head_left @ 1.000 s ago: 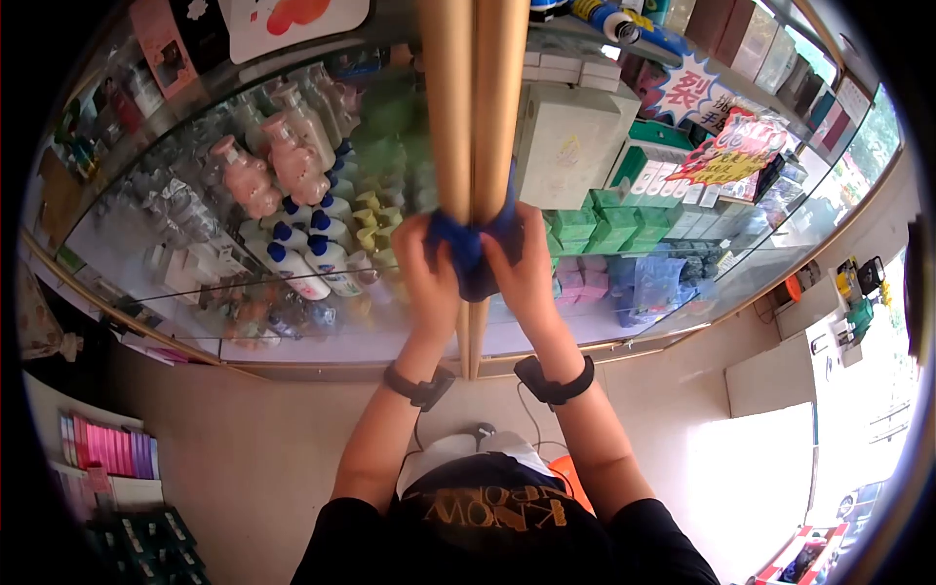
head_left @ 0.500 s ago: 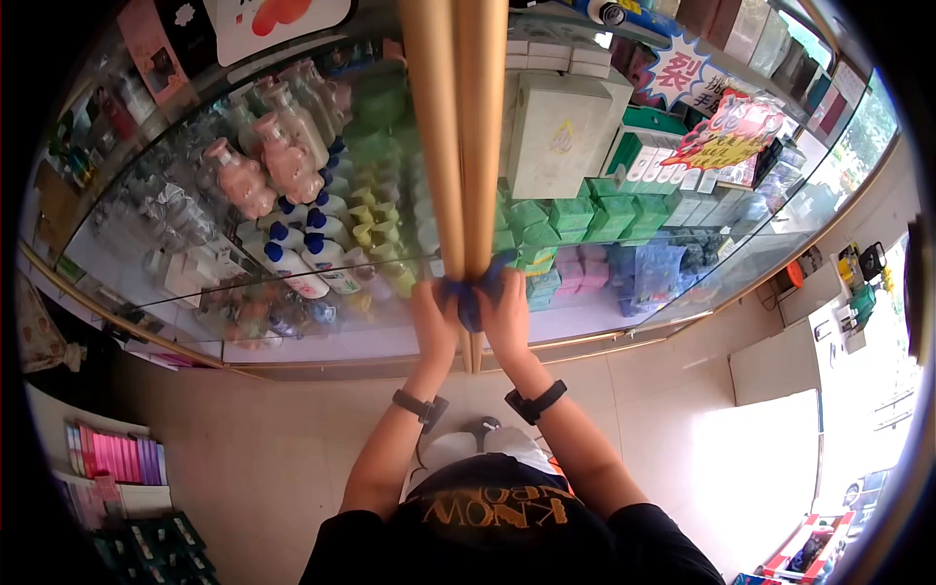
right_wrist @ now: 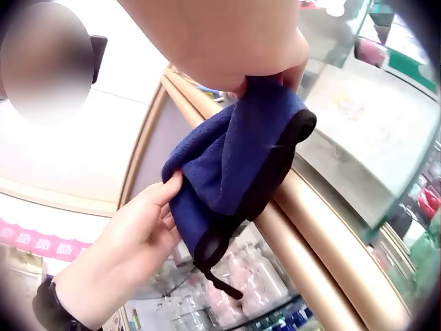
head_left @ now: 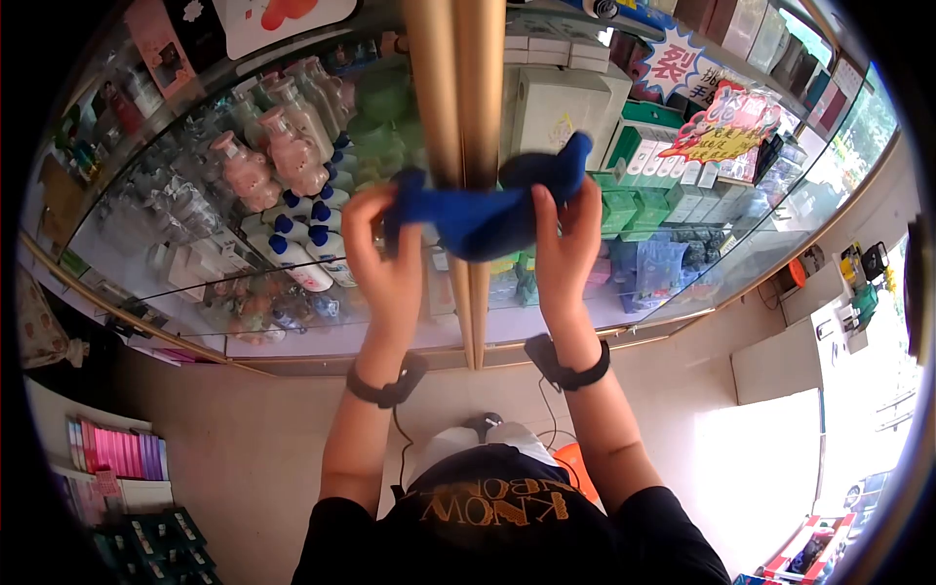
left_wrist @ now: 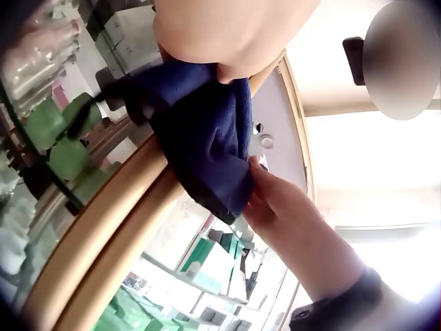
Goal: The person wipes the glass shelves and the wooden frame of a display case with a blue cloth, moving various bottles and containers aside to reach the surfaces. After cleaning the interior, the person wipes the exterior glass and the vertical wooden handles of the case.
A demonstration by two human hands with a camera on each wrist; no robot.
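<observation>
A dark blue cloth (head_left: 478,216) with a black edge is stretched between both hands in the head view, above the two gold-coloured posts (head_left: 468,107) of the glass case. The left hand (head_left: 385,253) pinches its left end between thumb and fingers; the right hand (head_left: 568,244) pinches the right end. From the left wrist, the cloth (left_wrist: 207,138) hangs in folds, with the right hand (left_wrist: 286,207) at its lower corner. In the right wrist view, the left hand (right_wrist: 131,234) grips one side of the cloth (right_wrist: 234,158), and a black cord dangles below.
Behind the glass stand pink bottles (head_left: 292,151), white bottles with blue caps (head_left: 300,263), green boxes (head_left: 634,210) and a large white box (head_left: 556,107). A bright price sign (head_left: 726,127) is at the right. Below, an orange object (head_left: 577,470) lies near the person's feet.
The hands first slid down along the posts with the cloth bunched between them. Now they are higher and farther apart, and the cloth is spread out between them.
</observation>
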